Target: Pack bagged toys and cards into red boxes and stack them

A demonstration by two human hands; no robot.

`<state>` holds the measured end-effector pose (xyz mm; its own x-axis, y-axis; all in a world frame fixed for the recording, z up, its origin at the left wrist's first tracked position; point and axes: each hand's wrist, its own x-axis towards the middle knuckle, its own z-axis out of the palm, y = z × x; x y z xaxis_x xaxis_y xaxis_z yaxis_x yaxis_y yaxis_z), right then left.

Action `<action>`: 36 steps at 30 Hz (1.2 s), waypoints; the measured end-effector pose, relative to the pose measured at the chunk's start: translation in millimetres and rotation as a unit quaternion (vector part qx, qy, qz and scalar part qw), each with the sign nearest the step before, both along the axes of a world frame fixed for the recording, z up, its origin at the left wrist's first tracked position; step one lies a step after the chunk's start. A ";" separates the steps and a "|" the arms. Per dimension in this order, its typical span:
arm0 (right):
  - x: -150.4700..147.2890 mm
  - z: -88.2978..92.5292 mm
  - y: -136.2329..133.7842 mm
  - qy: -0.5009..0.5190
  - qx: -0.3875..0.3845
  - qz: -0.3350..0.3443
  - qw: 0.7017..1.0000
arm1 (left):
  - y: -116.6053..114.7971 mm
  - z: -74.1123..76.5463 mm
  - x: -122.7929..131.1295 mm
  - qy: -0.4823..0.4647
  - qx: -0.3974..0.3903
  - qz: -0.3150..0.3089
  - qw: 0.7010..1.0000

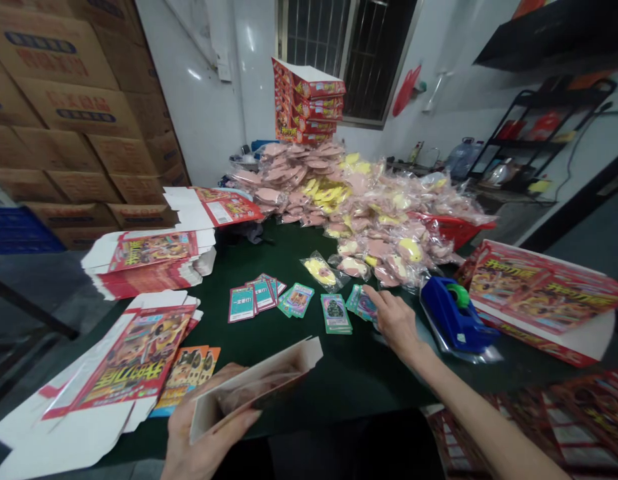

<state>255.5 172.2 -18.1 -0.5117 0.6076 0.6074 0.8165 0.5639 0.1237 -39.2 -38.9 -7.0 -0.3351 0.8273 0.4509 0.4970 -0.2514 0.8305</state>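
My left hand [209, 427] is wrapped round a small open cardboard box [309, 357], tilted, its white inside facing up. Something in clear plastic [261, 389] lies inside; its kind is hard to make out. With fingers pressed together, my right hand [396, 323] grips at the rightmost fanned group of trading cards [356, 300]. Left of that lie a small pile of green-edged cards [336, 315], another green-edged group [297, 300], and several teal cards with white lettering [242, 304]. One wrapped yellow-and-pink piece [319, 271] sits just behind the cards.
Flattened red printed boxes [133, 360] and orange cards [189, 373] lie at left, with more stacked boxes [153, 257] behind. A large heap of wrapped pieces [359, 200] fills the back. A blue tape dispenser [453, 317] and red boxes [539, 293] stand at right.
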 end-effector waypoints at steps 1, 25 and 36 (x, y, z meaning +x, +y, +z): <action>-3.0 4.7 1.2 -0.003 0.011 -0.001 1.000 | -0.3 -1.1 0.4 -0.008 -0.004 0.010 1.000; -33.0 6.1 8.3 -0.070 -0.186 0.223 0.954 | -1.2 -1.7 8.5 -0.094 -0.020 0.069 0.993; -49.6 -21.7 -19.6 -0.007 -0.088 0.190 0.978 | -0.9 -8.5 -1.3 -0.084 -0.022 0.042 0.995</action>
<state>205.9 152.6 -39.8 -0.7282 0.4667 0.5018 0.5429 0.8398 0.0069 -40.5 -39.8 -15.6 -0.4716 0.8111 0.3460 0.3682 -0.1755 0.9130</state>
